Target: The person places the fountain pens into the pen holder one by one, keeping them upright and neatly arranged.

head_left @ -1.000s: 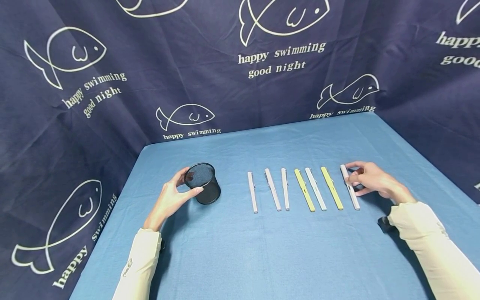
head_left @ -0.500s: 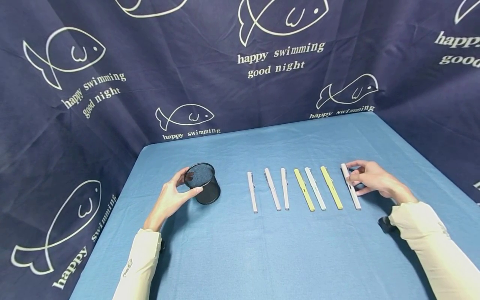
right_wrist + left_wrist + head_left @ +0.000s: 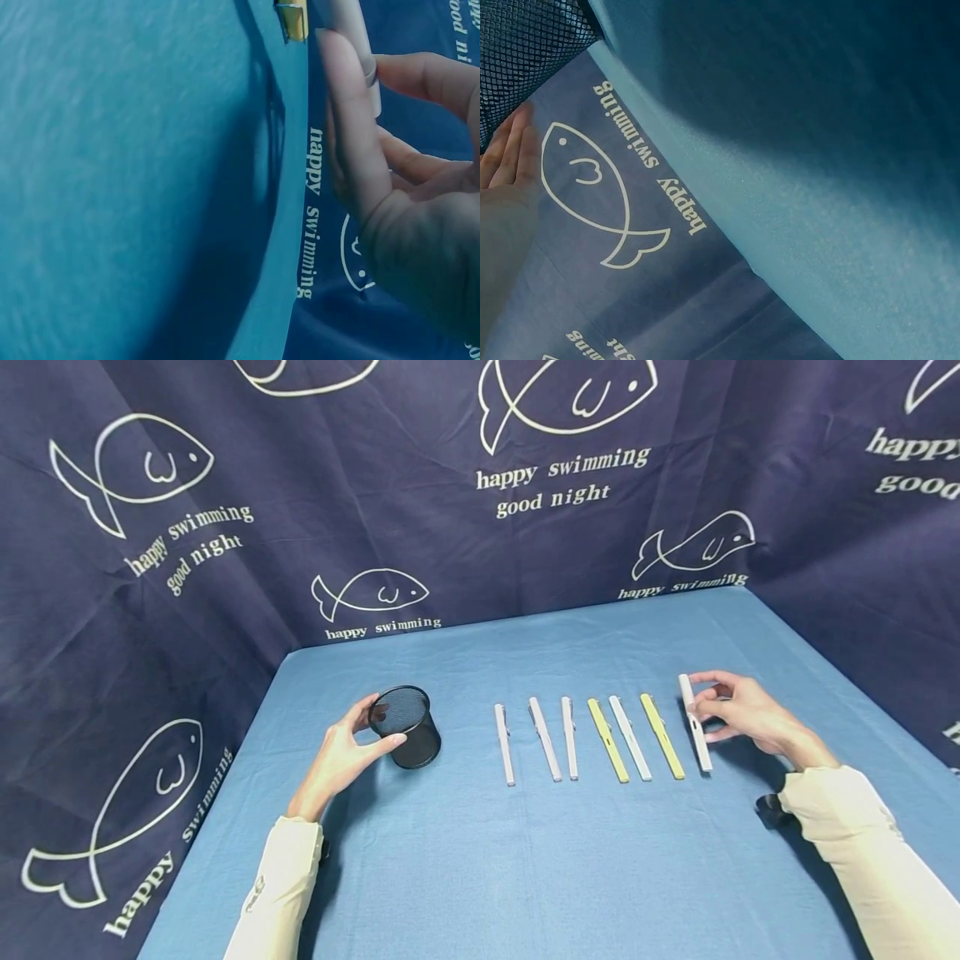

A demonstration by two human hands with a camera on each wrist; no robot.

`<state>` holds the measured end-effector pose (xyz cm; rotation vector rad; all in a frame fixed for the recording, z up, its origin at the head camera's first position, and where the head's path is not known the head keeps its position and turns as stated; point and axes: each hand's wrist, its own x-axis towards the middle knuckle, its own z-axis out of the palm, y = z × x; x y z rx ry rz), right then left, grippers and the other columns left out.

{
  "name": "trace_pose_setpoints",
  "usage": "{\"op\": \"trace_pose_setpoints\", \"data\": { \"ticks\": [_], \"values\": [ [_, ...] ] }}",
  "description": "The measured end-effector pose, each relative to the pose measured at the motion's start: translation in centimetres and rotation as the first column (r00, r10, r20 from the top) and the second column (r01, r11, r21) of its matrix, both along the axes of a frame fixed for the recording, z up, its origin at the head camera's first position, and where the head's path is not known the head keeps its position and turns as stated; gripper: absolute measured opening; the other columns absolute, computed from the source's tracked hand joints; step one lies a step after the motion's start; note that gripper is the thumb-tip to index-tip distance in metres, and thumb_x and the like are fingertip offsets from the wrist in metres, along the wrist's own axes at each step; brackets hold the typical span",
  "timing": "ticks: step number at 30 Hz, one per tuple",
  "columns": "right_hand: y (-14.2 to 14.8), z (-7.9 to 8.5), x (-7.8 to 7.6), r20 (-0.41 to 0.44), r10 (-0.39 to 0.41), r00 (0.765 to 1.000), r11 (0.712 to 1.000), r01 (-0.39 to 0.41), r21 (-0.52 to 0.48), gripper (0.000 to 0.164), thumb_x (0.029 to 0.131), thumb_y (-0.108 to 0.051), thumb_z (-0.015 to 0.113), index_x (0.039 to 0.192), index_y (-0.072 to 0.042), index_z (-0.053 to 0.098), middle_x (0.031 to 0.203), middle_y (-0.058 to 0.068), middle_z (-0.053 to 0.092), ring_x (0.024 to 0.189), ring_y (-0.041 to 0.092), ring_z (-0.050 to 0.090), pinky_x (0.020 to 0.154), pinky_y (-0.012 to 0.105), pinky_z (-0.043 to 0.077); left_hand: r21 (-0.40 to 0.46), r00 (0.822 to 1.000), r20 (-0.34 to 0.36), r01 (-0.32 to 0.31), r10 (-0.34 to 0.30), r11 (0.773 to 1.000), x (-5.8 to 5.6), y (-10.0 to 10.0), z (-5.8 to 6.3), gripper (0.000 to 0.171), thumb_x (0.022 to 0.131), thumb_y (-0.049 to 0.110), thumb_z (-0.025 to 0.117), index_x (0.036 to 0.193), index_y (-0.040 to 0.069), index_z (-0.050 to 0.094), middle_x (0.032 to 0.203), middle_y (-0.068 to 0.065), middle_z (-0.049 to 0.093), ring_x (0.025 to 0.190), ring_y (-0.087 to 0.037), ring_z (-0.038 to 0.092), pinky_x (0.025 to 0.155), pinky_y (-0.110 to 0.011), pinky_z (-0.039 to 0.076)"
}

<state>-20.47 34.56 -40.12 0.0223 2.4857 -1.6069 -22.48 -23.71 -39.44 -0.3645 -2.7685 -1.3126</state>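
My left hand grips a black mesh pen cup that stands on the left of the table, thumb on the near side and fingers around the far side. In the left wrist view only part of the mesh and a few fingertips show. Over at the right, a white pen is pinched between the thumb and fingers of my right hand. It appears tilted and raised off the cloth. The right wrist view has the thumb lying along this pen, its upper part cut off by the frame.
Several pens lie in a spaced row between the hands: pale pink ones leftmost, then a yellow pen, a white pen and another yellow pen. Blue cloth covers the table. Dark fish-printed curtains rise behind it.
My right hand has lifted the white pen from the table and shifted it slightly left and away from me. The left hand and the pen cup have stayed put.
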Motion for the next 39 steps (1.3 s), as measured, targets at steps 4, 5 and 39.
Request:
{"op": "trace_pose_setpoints", "data": {
  "ticks": [4, 5, 39],
  "values": [
    [-0.4, 0.3, 0.0, -0.044, -0.016, 0.999, 0.999, 0.014, -0.036, 0.068, 0.097, 0.002, 0.063, 0.154, 0.011, 0.027, 0.103, 0.009, 0.061, 0.084, 0.008, 0.065, 0.07, 0.041, 0.063, 0.002, 1.0, 0.002, 0.0, 0.0, 1.0, 0.0, 0.0, 0.0, 0.091, 0.086, 0.05, 0.083, 0.158, 0.011, 0.042, 0.138, -0.013, 0.064, 0.131, -0.034, 0.055, 0.109, -0.061, 0.037],
    [-0.5, 0.3, 0.0, -0.053, -0.022, 0.998, 0.999, 0.02, -0.047, 0.068, 0.097, 0.001, 0.064, 0.154, 0.01, 0.028, 0.102, 0.008, 0.061, 0.084, 0.008, 0.066, 0.069, 0.042, 0.063, 0.003, 1.0, 0.002, 0.001, -0.001, 1.0, 0.0, 0.0, 0.0, 0.091, 0.086, 0.05, 0.083, 0.158, 0.011, 0.042, 0.137, -0.013, 0.064, 0.131, -0.034, 0.055, 0.109, -0.061, 0.038],
    [-2.8, 0.7, 0.7, -0.344, -0.042, 0.938, 0.947, -0.072, -0.314, 0.05, 0.095, 0.01, 0.067, 0.138, -0.014, 0.056, 0.099, 0.003, 0.065, 0.083, 0.012, 0.07, 0.06, 0.039, 0.062, 0.032, 1.0, 0.003, 0.006, -0.006, 0.999, 0.1, 0.0, 0.0, 0.09, 0.086, 0.049, 0.084, 0.157, 0.012, 0.043, 0.133, -0.012, 0.066, 0.13, -0.035, 0.056, 0.106, -0.062, 0.04]
  ]
}}
